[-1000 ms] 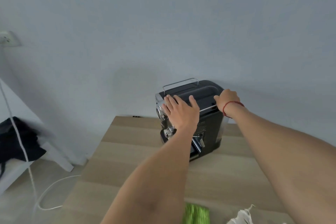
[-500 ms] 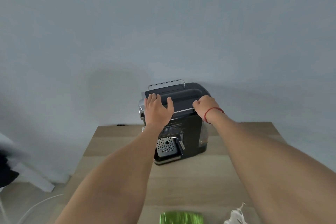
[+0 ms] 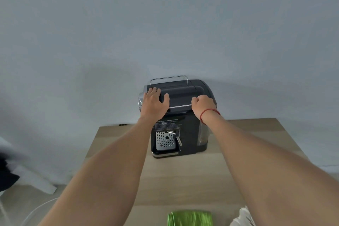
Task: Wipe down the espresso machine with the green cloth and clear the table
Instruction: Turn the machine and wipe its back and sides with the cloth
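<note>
A black espresso machine point(image 3: 185, 126) stands at the far side of the wooden table point(image 3: 183, 180), close to the wall, its perforated drip tray facing me. My left hand point(image 3: 154, 103) lies flat on the machine's top left corner, fingers spread over the edge. My right hand point(image 3: 202, 104), with a red string at the wrist, is curled around the top right front edge. The folded green cloth point(image 3: 189, 218) lies at the table's near edge, between my forearms and untouched.
A crumpled white item point(image 3: 242, 218) lies to the right of the cloth at the near edge. Left of the table are a white slanted board point(image 3: 34, 180), something black point(image 3: 7, 174) and a white cable point(image 3: 34, 211) on the floor. The grey wall stands right behind the machine.
The machine has turned under both hands, so its front and drip tray now face me squarely. The view has shifted and the machine sits more centred.
</note>
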Demonstrator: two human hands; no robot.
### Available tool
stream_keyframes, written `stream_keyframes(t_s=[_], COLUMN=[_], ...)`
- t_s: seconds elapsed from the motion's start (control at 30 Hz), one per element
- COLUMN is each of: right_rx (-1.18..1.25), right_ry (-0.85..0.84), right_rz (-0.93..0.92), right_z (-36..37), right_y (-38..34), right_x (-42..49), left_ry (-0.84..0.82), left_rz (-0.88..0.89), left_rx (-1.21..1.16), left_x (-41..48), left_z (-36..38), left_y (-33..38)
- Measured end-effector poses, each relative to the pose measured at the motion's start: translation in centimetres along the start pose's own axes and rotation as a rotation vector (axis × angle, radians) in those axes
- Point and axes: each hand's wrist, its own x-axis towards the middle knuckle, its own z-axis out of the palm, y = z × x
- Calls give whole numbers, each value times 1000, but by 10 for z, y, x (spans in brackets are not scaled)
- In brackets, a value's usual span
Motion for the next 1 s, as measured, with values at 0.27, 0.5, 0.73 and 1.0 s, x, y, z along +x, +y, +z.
stream_keyframes(t_s=[0.27,0.5,0.73,1.0], right_rx=[157,100,-80,109], right_ry=[-80,-279,-500,-573], right_rz=[-7,133,328,489], right_z=[5,48,104,116], right_y=[33,129,193,207], right_x=[-71,-160,-232,-256], left_ry=[43,-283,-502,-559], left_rz=[-235,-534,-854,-1042], left_rx=[-16,20,24,-152], left_x=[-104,-237,-353,-370], left_z=[0,44,88,98], left_y=[50,50,27,27])
